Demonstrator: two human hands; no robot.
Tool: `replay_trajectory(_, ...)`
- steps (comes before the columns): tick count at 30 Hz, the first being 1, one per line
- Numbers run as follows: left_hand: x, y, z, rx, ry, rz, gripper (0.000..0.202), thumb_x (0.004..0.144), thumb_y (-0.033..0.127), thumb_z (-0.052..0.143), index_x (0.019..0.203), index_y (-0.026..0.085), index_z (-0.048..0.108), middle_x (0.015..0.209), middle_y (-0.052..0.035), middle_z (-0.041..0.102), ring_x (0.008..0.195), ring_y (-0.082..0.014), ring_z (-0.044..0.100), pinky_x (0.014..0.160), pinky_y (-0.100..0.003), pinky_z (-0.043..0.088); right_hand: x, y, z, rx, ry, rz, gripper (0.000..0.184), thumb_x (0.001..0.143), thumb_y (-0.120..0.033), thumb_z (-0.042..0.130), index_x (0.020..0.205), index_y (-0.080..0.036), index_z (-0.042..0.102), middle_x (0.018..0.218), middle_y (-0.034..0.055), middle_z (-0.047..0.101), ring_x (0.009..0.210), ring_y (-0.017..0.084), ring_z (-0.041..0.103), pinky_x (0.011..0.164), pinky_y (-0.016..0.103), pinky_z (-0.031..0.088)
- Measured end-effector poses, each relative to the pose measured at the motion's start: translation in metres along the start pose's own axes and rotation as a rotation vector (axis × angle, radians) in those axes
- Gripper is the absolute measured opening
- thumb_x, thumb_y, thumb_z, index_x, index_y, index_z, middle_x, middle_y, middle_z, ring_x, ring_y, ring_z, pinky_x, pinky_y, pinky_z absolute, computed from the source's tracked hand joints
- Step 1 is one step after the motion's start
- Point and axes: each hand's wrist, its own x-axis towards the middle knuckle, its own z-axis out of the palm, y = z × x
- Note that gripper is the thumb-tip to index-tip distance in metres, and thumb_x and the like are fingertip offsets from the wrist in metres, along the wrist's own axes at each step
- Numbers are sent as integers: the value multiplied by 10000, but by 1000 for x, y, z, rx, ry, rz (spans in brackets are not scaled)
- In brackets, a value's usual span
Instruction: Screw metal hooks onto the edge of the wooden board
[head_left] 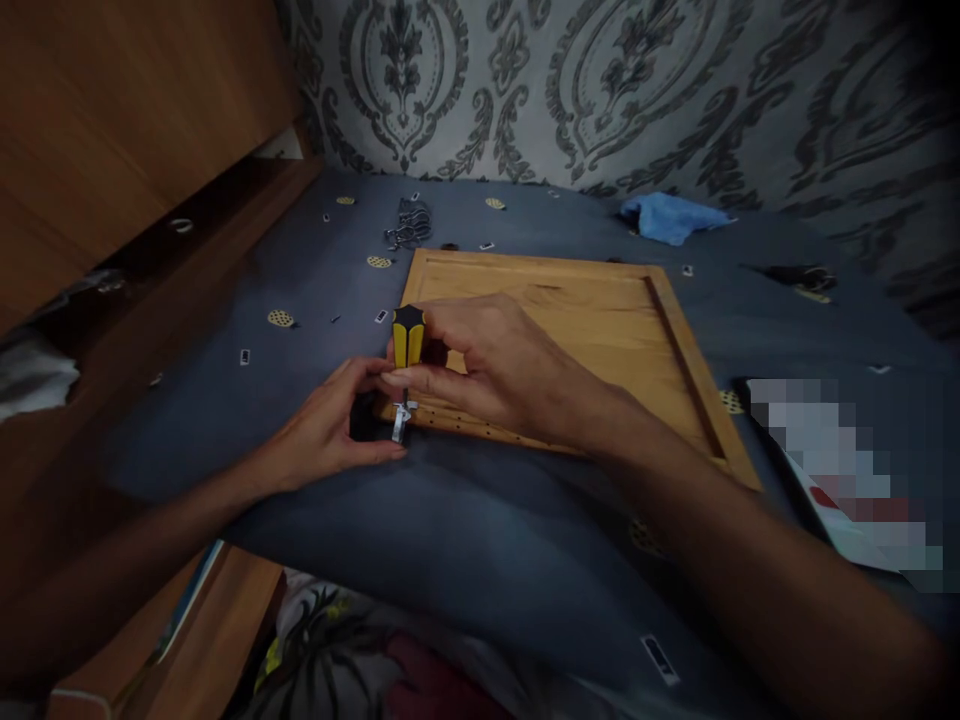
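- Right hand (487,350) grips screwdriver (409,340), shaft down
- Left hand (322,425) pinches metal piece (400,422), just below that grip
- Wooden board (585,320) extends rightward from both

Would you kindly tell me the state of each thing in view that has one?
Yellow-and-black screwdriver: upright, shaft pointing down
Right hand: closed round the screwdriver handle
Small metal fitting: below the screwdriver's shaft
Left hand: curled at the fitting, grip partly hidden
Wooden panel: lying flat, rimmed side up
Dark wire pieces: heaped together
Blue cloth: crumpled
Patterned sheet: spread out
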Motion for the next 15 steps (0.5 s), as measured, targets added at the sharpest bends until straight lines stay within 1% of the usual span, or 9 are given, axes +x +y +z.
replay_trajectory(5,0,0,0,0,-3,7,593,812,474,836,1263,253,520,1218,-63,709,1165,-296,672,1013,-452,535,0,1,4,6,52,-11,413,1076,-531,518,835,-202,581,761,3,641,700,144,578,670,282,398)
replay_trajectory(9,0,2,0,-7,1,2,594,803,489,841,1251,258,527,1197,-58,714,1142,-292,679,990,-443,543,0,2,6,20,62,23,430,1065,-567,516,822,-216,563,754,7,637,707,157,585,669,291,401)
replay_trajectory(12,1,3,-1,-17,-5,1,580,807,484,840,1243,259,530,1186,-54,716,1140,-289,681,1012,-446,536,0,1,6,24,63,30,431,1067,-568,511,826,-215,561,757,9,637,713,160,587,675,294,403)
replay_trajectory(15,1,3,-1,-14,-3,-3,577,807,481,840,1239,254,534,1185,-58,713,1141,-292,678,1002,-447,540,1,0,6,36,67,35,426,1070,-548,515,820,-207,559,762,11,636,714,157,583,678,295,402)
